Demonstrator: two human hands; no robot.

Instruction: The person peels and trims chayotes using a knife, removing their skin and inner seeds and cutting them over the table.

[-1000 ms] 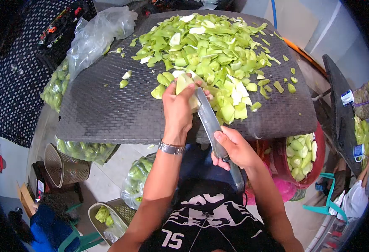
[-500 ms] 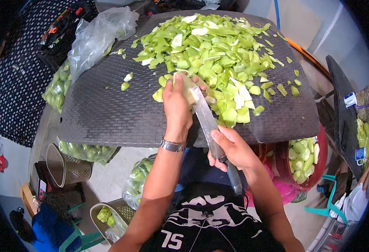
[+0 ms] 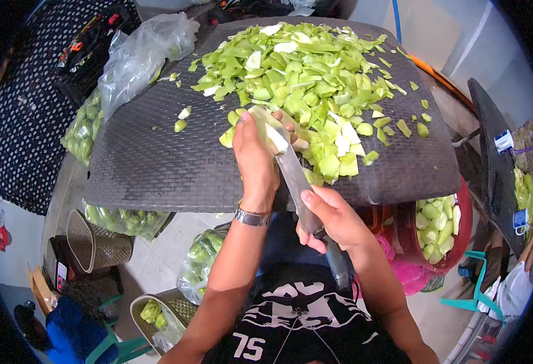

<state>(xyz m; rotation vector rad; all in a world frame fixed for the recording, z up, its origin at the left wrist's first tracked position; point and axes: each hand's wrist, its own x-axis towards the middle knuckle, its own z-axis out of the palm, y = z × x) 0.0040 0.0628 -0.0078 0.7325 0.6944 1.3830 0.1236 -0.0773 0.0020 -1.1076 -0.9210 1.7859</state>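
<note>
My left hand (image 3: 255,158), with a metal watch at its wrist, is wrapped round a pale, peeled-looking chayote (image 3: 259,114) above the near part of the dark woven table (image 3: 145,164). My right hand (image 3: 336,218) grips a knife (image 3: 297,179) low down, near its dark handle. The blade's far end lies against the chayote, where a whitish slice (image 3: 277,141) shows beside the steel. Just beyond my hands spreads a heap of green peelings (image 3: 303,76). Part of the chayote is hidden behind my left fingers.
A clear plastic bag (image 3: 148,51) lies on the table's far left. Right of me, a red tub (image 3: 463,227) holds pale peeled chayotes. Bagged green chayotes (image 3: 200,261) and a wicker-patterned basket (image 3: 112,249) stand below. People are at the lower left (image 3: 75,327) and right (image 3: 515,291).
The blade has shifted slightly down and toward me along the chayote, and a whitish slice now shows over its tip. My left hand has tilted a little.
</note>
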